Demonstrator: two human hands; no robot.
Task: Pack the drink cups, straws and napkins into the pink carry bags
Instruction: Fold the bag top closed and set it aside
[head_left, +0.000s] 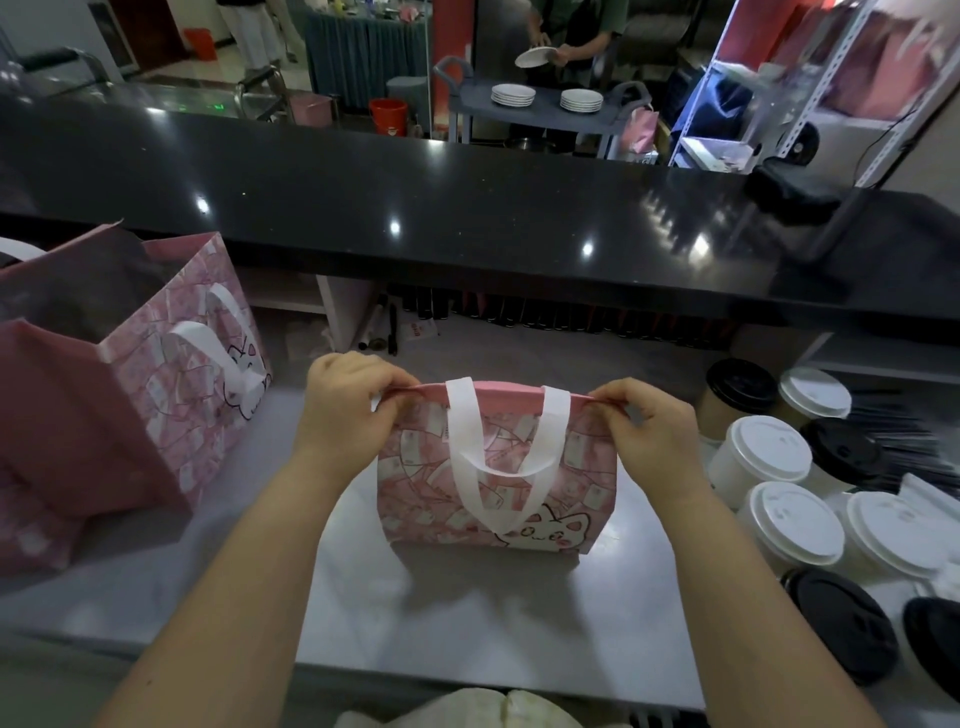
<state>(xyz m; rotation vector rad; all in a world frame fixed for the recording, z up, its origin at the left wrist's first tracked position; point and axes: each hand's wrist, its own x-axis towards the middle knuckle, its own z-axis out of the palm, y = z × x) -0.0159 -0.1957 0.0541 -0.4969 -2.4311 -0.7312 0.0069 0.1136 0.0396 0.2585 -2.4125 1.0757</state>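
Left hand, right hand on bag; cups beside

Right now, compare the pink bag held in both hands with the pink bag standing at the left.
The middle carry bag has its mouth pressed flat, pinched at the top corners by the left hand and right hand; the left carry bag gapes open, untouched. The middle carry bag looks smaller than the left carry bag. Both are pink with a cat print and white handles.

No text is legible; the pink carry bag shows blurred print.
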